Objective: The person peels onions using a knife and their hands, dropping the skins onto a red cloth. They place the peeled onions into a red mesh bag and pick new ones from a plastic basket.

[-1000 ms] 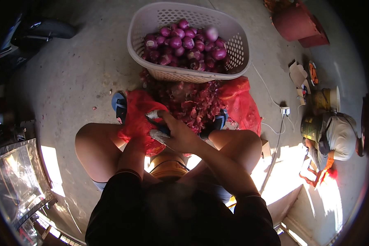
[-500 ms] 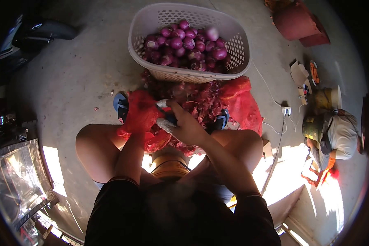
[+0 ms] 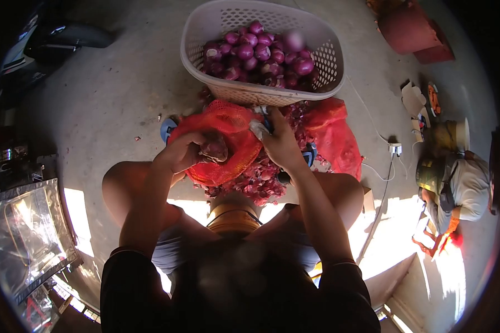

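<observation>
In my left hand (image 3: 180, 152) is an onion (image 3: 214, 150) with brownish-red dry skin, fingers closed around it above the opening of a red mesh bag (image 3: 228, 114). My right hand (image 3: 282, 141) is at the bag's right side, its thumb and a fingertip wrapped in white. Those fingers are closed around a small dark-blue thing, mostly hidden, whose kind I cannot tell. Loose red onion skins (image 3: 255, 180) lie between my feet, under and beside the bag.
A pale plastic basket (image 3: 322, 99) of peeled purple onions (image 3: 261, 53) stands just ahead. Another red mesh bag (image 3: 339, 139) lies to the right, near a white plug adapter (image 3: 394, 148) with cords. A person (image 3: 464, 186) is at far right. A yellow bucket (image 3: 233, 216) sits between my legs.
My left hand has come out of the red mesh bag with an onion. The bag's mouth now lies spread open, and my right hand has moved right and forward.
</observation>
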`<state>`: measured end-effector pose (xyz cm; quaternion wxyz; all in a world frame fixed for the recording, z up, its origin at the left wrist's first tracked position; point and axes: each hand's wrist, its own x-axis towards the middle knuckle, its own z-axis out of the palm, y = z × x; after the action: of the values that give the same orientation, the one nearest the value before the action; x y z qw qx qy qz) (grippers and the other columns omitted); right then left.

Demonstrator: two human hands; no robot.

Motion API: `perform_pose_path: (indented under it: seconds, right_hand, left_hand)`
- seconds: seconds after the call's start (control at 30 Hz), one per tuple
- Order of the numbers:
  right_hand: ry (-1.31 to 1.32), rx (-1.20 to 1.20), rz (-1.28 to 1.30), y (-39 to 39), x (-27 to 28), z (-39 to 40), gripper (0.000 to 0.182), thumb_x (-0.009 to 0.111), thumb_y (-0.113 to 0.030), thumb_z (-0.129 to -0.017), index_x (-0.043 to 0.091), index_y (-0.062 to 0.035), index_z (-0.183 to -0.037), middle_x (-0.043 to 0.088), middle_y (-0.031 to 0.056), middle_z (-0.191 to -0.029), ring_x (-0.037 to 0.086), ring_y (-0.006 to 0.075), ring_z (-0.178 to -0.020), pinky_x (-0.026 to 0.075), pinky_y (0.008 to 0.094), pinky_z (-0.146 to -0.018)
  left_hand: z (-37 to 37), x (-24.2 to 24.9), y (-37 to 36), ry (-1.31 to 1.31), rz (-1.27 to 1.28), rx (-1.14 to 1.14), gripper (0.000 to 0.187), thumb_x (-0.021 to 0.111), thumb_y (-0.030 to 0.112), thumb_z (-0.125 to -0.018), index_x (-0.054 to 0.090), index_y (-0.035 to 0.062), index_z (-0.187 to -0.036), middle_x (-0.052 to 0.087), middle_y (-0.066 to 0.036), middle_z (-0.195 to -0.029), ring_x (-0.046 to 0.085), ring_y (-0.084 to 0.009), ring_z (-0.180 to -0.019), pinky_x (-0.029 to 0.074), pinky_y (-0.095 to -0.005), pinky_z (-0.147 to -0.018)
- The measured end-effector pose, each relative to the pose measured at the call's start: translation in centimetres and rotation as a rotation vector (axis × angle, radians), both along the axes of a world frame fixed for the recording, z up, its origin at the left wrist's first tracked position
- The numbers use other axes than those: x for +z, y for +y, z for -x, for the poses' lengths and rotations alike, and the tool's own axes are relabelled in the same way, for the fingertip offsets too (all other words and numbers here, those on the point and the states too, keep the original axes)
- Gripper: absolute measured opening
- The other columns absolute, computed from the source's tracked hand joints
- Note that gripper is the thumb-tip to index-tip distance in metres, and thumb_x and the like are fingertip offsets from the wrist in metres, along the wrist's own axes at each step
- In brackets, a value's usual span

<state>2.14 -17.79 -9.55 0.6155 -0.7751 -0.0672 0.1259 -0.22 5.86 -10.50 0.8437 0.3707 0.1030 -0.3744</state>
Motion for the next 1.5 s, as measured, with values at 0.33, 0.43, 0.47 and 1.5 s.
perform_pose_path:
  seconds: [0.33, 0.43, 0.47, 1.5]
  right_hand:
    - [-0.072, 0.076, 0.444, -0.8, 3.2, 1.0, 0.052, 0.061, -0.026, -0.081, 0.042, -0.0011, -0.122, 0.06, 0.0238, -0.094, 0.059, 0.0391, -0.089, 0.046, 0.0433, -0.076]
    - [-0.047, 0.023, 0.213, -1.3, 2.7, 0.6, 0.052, 0.06, -0.024, -0.082, 0.04, 0.0002, -0.123, 0.057, 0.023, -0.107, 0.055, 0.0353, -0.101, 0.044, 0.0387, -0.083]
    - [-0.026, 0.039, 0.132, -1.2, 2.6, 0.6, 0.053, 0.06, -0.024, -0.082, 0.039, 0.0001, -0.124, 0.055, 0.0225, -0.11, 0.054, 0.0344, -0.104, 0.043, 0.0378, -0.084]
    - [0.301, 1.004, 0.793, 3.1, -5.2, 4.3, 0.065, 0.053, -0.053, -0.08, 0.04, -0.008, -0.125, 0.059, 0.0224, -0.104, 0.057, 0.0365, -0.096, 0.043, 0.0453, -0.083]
  left_hand:
    - [-0.8, 0.2, -2.0, -0.122, -0.009, 0.253, 0.036, 0.051, 0.007, -0.076, 0.047, 0.0026, -0.111, 0.056, -0.011, -0.101, 0.056, -0.0208, -0.091, 0.046, -0.0327, -0.081]
    - [-1.2, 0.1, -3.1, -0.143, -0.099, 0.3, 0.035, 0.052, 0.005, -0.076, 0.047, 0.0032, -0.11, 0.056, -0.009, -0.1, 0.056, -0.0178, -0.09, 0.045, -0.0304, -0.077]
    - [-1.2, -0.3, -3.4, -0.159, -0.113, 0.304, 0.035, 0.053, 0.006, -0.076, 0.047, 0.0033, -0.11, 0.057, -0.008, -0.1, 0.055, -0.0167, -0.089, 0.045, -0.0297, -0.075]
    - [-1.5, -10.7, -8.3, -0.793, -1.471, -0.32, 0.051, 0.067, 0.031, -0.071, 0.053, 0.0051, -0.113, 0.054, -0.016, -0.113, 0.051, -0.0346, -0.104, 0.042, -0.0435, -0.086]
